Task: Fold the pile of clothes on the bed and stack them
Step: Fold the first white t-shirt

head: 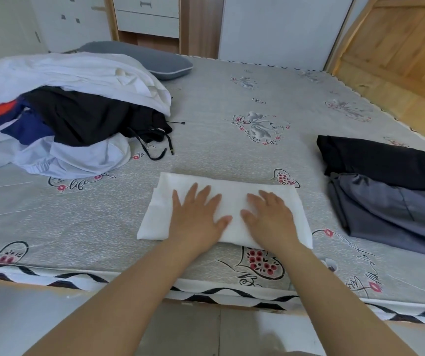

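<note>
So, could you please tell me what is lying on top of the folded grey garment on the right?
A folded black garment lies on the folded grey garment, covering its far part; anything between them is hidden.

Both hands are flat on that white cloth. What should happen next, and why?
Probably lift the white cloth onto the stack at the right: it already looks folded, both the left hand and right hand only press it flat.

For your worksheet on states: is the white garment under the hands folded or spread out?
Folded. The white garment lies as a compact rectangle with a layered left edge, and both hands, left and right, press it flat.
</note>
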